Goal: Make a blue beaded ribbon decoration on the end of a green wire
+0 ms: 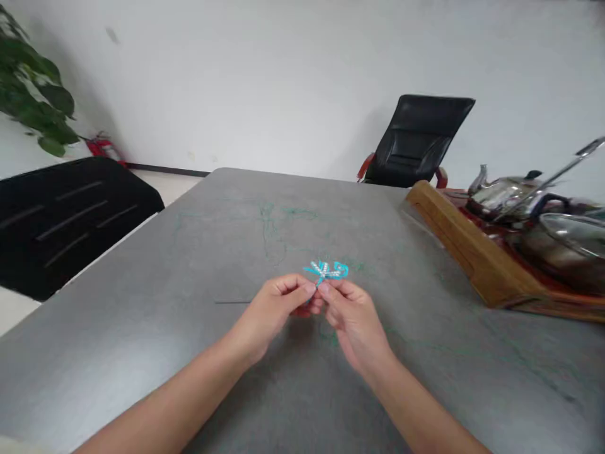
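Between my hands, just above the grey table, is a small bright-blue and white piece with several short white arms and a curled blue end [325,271]. Thumb and fingertips of my left hand [283,299] pinch its lower tip from the left. My right hand [350,309] pinches the same spot from the right, the fingertips of both hands meeting there. What exactly the piece is made of is too small to tell. A thin dark rod [233,302] shows left of my left hand; its right end is hidden behind that hand.
Thin green lines [267,221] run over the grey table [155,296]. At right, a cardboard box [472,252] holds a metal kettle [505,192] and a metal pot [571,246]. Black chairs stand at the left [80,214] and far side [420,139].
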`<act>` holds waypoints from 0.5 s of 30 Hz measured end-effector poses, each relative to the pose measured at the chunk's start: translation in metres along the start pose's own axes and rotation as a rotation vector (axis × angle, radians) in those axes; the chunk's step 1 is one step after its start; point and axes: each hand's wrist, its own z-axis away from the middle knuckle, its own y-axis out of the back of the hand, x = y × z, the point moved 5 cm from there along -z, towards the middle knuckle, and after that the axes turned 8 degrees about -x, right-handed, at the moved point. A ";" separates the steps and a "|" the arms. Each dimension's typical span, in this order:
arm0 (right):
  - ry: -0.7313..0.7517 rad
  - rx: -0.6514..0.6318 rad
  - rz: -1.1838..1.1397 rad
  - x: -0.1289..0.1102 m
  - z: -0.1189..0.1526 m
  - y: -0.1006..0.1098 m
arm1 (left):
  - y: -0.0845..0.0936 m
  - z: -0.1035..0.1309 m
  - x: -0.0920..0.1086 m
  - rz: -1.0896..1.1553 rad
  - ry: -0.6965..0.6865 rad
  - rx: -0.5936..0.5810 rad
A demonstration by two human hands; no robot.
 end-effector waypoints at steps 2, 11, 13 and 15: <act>0.006 -0.008 0.024 -0.001 0.000 -0.002 | 0.001 -0.001 -0.001 -0.047 -0.021 0.030; 0.064 -0.008 0.176 -0.008 0.001 -0.003 | 0.001 0.003 -0.010 0.140 0.056 0.006; 0.096 -0.009 0.227 -0.009 0.001 -0.003 | 0.002 0.005 -0.011 0.160 0.071 0.007; 0.118 -0.013 0.292 -0.010 0.001 -0.003 | 0.004 0.006 -0.009 0.163 0.065 0.032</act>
